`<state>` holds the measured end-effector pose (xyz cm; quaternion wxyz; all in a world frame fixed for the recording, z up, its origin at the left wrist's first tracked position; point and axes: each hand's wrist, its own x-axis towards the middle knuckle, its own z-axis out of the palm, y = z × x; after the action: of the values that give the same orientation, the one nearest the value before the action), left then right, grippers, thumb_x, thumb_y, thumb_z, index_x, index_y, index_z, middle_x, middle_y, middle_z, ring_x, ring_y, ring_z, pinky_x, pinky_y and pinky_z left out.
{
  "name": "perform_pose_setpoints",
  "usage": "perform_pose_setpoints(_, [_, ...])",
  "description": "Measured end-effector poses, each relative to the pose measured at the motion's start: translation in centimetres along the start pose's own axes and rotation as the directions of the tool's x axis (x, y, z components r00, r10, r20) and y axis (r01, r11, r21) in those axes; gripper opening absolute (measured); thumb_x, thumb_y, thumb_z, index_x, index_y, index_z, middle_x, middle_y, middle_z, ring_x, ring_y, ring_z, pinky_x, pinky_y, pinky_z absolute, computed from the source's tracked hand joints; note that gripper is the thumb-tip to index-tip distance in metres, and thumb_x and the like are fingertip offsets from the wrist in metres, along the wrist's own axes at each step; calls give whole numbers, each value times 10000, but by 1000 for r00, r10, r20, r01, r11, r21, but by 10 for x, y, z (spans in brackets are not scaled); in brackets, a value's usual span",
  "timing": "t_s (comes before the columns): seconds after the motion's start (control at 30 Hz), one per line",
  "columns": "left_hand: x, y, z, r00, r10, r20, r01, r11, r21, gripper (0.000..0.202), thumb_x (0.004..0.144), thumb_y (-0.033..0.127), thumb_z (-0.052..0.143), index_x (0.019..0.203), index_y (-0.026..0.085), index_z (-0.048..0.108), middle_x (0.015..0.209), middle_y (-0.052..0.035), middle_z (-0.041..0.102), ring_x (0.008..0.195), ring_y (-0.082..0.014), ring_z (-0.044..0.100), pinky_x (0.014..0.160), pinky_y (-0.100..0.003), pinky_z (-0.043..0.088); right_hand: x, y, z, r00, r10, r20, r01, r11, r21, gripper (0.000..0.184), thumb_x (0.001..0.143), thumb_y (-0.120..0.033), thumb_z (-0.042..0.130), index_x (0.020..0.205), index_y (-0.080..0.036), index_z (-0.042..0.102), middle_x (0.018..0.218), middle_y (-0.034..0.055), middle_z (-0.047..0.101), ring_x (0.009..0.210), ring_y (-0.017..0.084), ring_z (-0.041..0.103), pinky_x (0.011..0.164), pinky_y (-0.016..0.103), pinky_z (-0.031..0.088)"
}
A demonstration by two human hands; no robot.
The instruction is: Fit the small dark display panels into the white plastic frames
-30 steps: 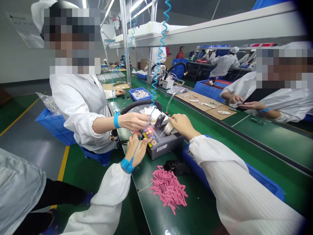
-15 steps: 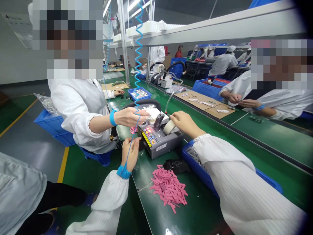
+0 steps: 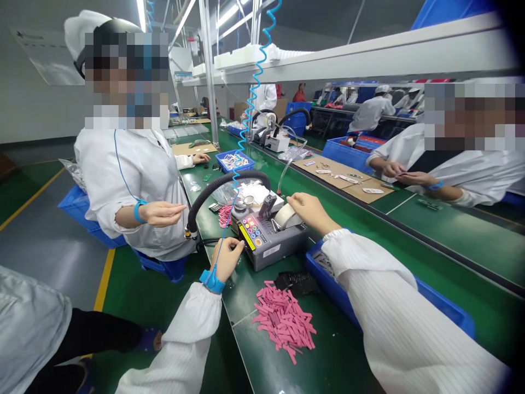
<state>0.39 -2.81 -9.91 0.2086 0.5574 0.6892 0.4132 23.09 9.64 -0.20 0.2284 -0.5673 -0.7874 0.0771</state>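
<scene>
apparently we are tending the tape roll [image 3: 287, 217] seated on the electric tape dispenser [image 3: 283, 247], our right hand [image 3: 308, 211] at the roll and left hand [image 3: 226, 260] near the front, though we cannot tell whether either grips anything, and the next move seems to call for a light touch.

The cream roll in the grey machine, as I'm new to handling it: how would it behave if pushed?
The cream roll would probably turn, given its round rim. It likely wouldn't roll away, since it sits in the grey machine.
</scene>
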Motion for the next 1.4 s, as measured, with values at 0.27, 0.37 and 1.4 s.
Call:
perform_pose_setpoints(0.27, [-15, 40, -17, 980, 190, -67, -185, 980, 69, 342, 892, 429, 417, 1045, 298, 694, 1026, -60, 498, 1033, -228, 451, 965, -429, 372, -3, -4, -1, 1000, -13, 4, 13, 999, -42, 291, 909, -320, 404, 834, -158, 633, 879, 76, 663, 834, 178, 583, 732, 285, 405])
perform_pose_setpoints(0.37, [-15, 45, -17, 961, 276, -24, -269, 950, 161, 461, 907, 512, 323, 977, 307, 729, 1082, -74, 470, 1058, -263, 399, 971, -492, 337, -3, -6, -1, 999, -30, 20, 31, 997, -76, 311, 915, -347, 399, 838, -170, 643, 892, 78, 673, 851, 192, 588, 729, 274, 391])
perform_pose_setpoints(1.4, [-18, 26, -27, 908, 420, 3, -413, 892, 182, 580, 899, 586, 223, 1087, 301, 692, 1036, -85, 477, 1012, -249, 440, 934, -447, 369, -16, -32, -3, 952, -270, 146, 307, 837, -453, 399, 966, -290, 338, 828, -141, 681, 877, 97, 714, 861, 227, 581, 883, 413, 252])
